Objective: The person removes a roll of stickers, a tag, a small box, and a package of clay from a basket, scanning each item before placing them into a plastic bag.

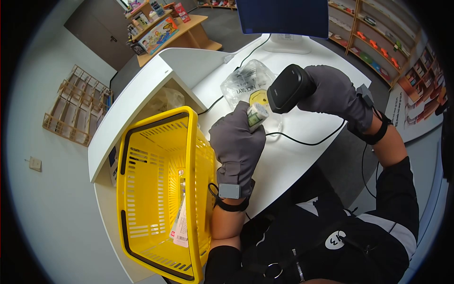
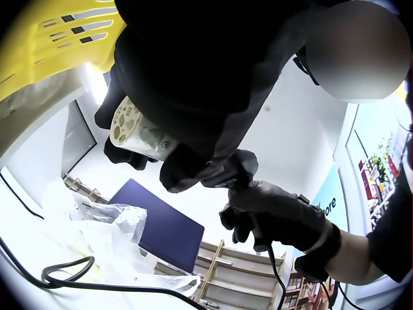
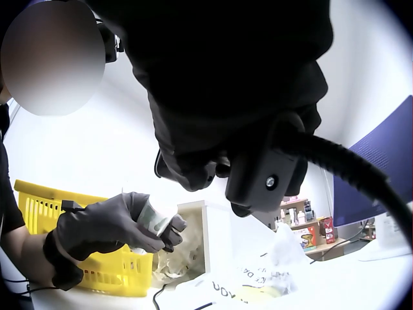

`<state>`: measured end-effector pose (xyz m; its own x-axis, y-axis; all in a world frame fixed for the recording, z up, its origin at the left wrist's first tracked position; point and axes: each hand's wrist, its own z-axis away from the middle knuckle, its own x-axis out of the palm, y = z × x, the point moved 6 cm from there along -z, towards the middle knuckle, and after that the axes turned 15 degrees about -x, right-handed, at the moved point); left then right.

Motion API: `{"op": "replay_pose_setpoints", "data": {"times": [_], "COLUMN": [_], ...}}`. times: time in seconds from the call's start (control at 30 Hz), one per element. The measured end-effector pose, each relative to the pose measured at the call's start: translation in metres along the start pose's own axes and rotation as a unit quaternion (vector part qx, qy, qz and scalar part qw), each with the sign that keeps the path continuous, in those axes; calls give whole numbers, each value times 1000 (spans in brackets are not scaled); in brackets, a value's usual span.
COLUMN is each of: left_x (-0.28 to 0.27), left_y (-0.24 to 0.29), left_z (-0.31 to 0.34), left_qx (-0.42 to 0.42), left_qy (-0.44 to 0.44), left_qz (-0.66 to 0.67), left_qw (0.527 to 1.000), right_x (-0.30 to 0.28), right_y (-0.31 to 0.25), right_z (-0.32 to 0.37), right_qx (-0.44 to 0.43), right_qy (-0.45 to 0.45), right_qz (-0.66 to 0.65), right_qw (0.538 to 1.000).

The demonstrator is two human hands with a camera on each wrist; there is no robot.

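Left hand gripped the tub, right hand the scanner to its right; a square, steady aim seemed best

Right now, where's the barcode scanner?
The right hand grips the barcode scanner, right of centre in the head view, beside the printed cylinder in the left hand.

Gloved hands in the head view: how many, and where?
2: the left hand holds a small printed cylinder beside the yellow shopping basket; the right hand grips a black handheld scanner.
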<state>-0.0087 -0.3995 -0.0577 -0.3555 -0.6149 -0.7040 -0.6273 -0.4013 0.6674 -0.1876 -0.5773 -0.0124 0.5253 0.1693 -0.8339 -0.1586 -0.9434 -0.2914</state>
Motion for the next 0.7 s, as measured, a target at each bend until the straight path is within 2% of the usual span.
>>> {"op": "replay_pose_setpoints", "data": {"times": [0.13, 0.23, 0.37, 0.7], "left_x": [2, 2, 2, 5], "left_y": [-4, -6, -6, -11], "left_z": [0, -1, -1, -2], "left_qx": [-1, -7, -12, -16], "left_qy": [-8, -8, -4, 15], "left_qz": [-7, -8, -26, -53], "left_qw": [1000, 1000, 1000, 998], "right_x": [-7, -4, -3, -4], "right_y": [-1, 10, 11, 11], "right_z": [-3, -3, -2, -3], "right_qx": [-14, 37, 38, 42], "right_qy": [39, -14, -30, -15], "right_qz": [18, 21, 34, -8], "right_qw": [999, 999, 998, 999]}}
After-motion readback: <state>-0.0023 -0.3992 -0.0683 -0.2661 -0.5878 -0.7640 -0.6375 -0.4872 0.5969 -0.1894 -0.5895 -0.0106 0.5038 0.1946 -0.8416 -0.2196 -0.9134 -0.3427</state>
